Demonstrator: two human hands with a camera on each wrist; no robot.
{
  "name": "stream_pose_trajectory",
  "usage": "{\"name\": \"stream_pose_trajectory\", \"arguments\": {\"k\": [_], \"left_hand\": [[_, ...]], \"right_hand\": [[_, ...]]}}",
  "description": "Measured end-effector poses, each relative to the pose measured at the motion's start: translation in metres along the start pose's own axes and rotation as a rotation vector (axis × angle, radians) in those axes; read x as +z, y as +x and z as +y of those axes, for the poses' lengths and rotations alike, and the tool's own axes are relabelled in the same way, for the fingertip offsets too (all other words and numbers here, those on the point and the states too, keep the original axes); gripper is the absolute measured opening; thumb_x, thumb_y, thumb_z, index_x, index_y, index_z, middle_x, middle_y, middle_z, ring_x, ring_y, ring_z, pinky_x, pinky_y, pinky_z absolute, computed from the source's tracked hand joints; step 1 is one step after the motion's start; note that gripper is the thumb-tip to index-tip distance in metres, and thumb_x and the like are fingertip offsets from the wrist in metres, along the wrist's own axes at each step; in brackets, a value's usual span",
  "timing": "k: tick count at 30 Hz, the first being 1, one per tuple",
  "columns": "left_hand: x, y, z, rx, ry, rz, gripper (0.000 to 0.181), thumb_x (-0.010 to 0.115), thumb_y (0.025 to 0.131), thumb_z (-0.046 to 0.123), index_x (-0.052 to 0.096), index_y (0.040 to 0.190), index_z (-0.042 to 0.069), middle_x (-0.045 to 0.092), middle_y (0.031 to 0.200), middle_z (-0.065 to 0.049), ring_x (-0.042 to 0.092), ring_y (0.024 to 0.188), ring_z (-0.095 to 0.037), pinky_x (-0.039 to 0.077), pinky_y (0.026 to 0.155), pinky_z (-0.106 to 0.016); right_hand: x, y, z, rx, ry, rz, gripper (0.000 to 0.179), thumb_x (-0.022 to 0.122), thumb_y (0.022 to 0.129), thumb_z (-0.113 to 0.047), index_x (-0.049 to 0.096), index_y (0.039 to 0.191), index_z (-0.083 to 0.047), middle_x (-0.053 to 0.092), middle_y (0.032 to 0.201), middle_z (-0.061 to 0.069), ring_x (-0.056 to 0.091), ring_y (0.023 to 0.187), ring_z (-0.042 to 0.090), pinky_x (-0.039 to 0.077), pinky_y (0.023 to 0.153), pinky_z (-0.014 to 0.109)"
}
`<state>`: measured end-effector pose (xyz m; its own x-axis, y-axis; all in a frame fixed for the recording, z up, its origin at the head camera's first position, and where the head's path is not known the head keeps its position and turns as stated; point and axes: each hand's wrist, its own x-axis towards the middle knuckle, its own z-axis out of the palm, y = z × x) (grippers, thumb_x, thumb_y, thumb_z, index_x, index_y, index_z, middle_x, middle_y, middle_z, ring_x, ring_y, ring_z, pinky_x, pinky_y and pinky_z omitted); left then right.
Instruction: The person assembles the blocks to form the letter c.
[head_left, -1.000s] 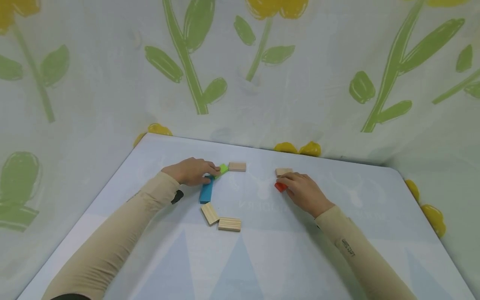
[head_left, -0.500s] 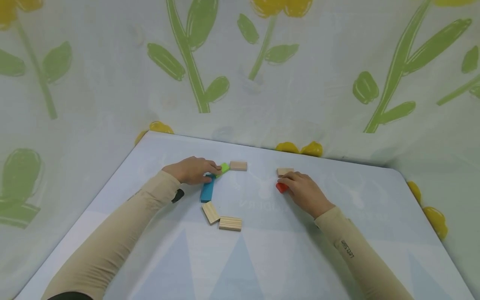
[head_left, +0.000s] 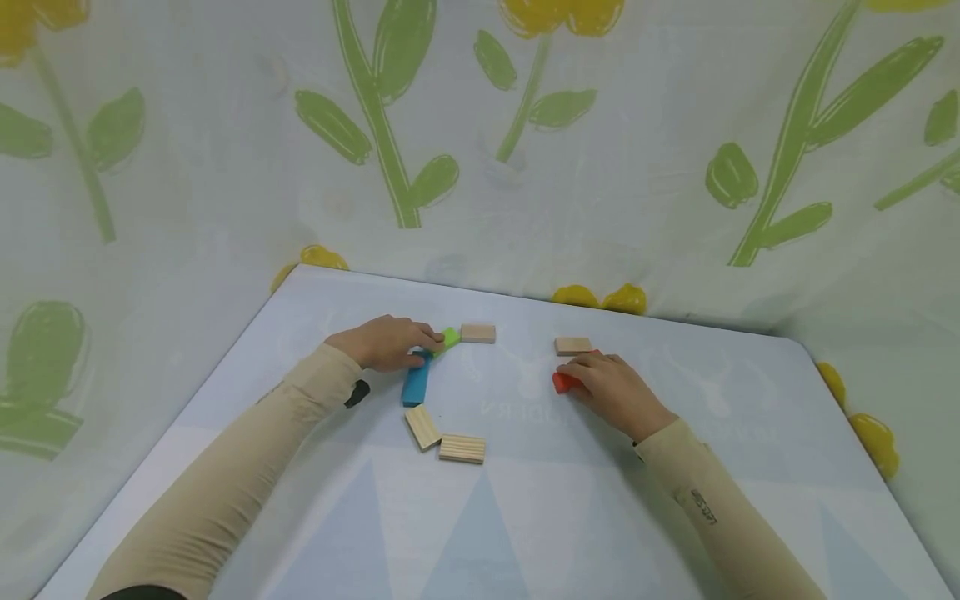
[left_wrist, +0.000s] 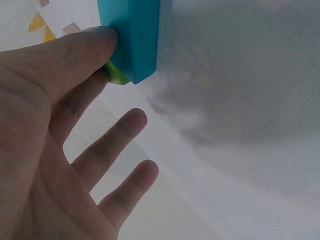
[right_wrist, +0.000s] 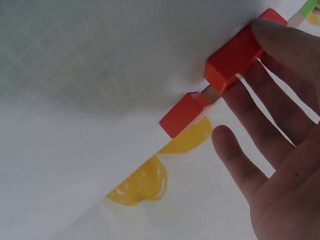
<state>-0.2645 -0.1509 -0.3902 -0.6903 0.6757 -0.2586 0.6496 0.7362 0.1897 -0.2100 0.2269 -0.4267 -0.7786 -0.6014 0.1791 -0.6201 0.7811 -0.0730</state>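
Step in hand, as judged: fitting and straightening wooden blocks in a broken ring on the table. The right hand pinches the held red block, thumb on one face and fingers on the other; whether its underside meets the table cannot be told. The second red block lies just past it, close to the right-hand plain block.

The left hand pinches the far end of the blue block between thumb and forefinger, the forefinger also at the green block; in the left wrist view its two other visible fingers are spread clear. Past the green block lies another plain block, with a gap between it and the right-hand one.

Next move, in this inspector's judgement: square the held red block to its neighbour, then let go without nudging either.

Pose: both arms reach forward from the near edge, slanting inward, hands well apart, the right little finger extended off the block
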Motion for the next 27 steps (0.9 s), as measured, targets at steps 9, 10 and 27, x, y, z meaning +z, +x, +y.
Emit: {"name": "stream_pose_trajectory", "arguments": {"k": [9,10,27], "left_hand": [[0.0,-0.0004,-0.0003,-0.003,-0.005,-0.001,0.045,0.066,0.101,0.019,0.058,0.145,0.015,0.049,0.153,-0.005,0.044,0.141,-0.033,0.038,0.113,-0.056],[0.0,-0.0004,-0.0003,0.001,-0.004,0.001,0.045,0.066,0.101,0.018,0.058,0.145,0.015,0.05,0.153,-0.005,0.045,0.141,-0.034,0.038,0.113,-0.056],[-0.0004,-0.0023,0.0005,0.016,0.01,0.004,0.044,0.065,0.101,0.017,0.059,0.144,0.014,0.051,0.152,-0.007,0.046,0.14,-0.033,0.039,0.113,-0.053]], "right_hand": [[-0.0039,-0.005,-0.0047,-0.006,0.038,-0.049,0.038,0.084,0.082,-0.004,0.074,0.118,-0.006,0.072,0.108,0.007,0.068,0.099,0.023,0.058,0.086,0.044],[-0.004,-0.0055,-0.0048,0.003,0.044,-0.051,0.039,0.085,0.081,-0.004,0.073,0.119,-0.006,0.072,0.108,0.007,0.067,0.099,0.023,0.058,0.087,0.044],[-0.008,-0.0065,-0.0044,0.088,0.11,-0.1,0.039,0.083,0.083,-0.007,0.073,0.121,-0.006,0.069,0.109,0.007,0.064,0.097,0.022,0.058,0.088,0.044]]}}
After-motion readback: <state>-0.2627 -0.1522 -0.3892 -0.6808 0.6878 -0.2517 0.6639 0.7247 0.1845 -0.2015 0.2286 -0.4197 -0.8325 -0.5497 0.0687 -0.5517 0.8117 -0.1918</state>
